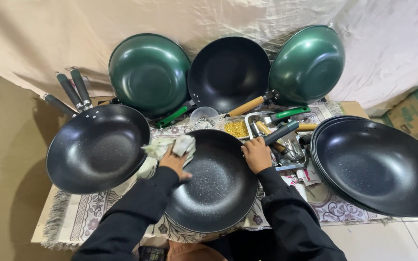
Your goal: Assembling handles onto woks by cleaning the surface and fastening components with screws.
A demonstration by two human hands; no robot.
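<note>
A black speckled wok [214, 186] lies in front of me on a patterned cloth [88, 215]. My left hand [174, 162] presses a crumpled pale rag [170, 145] against the wok's upper left rim. My right hand [256, 153] grips the wok's upper right rim, close to its dark handle [280, 133]. Both arms wear black sleeves.
A black wok [97, 147] lies left, stacked black woks [378, 166] right. Two green woks [148, 72] [308, 65] and a black one [228, 72] lean on the backdrop. A metal tray [253, 116] holds handles and yellow screws [236, 128]. Loose handles [71, 94] lie left; a box [417, 113] right.
</note>
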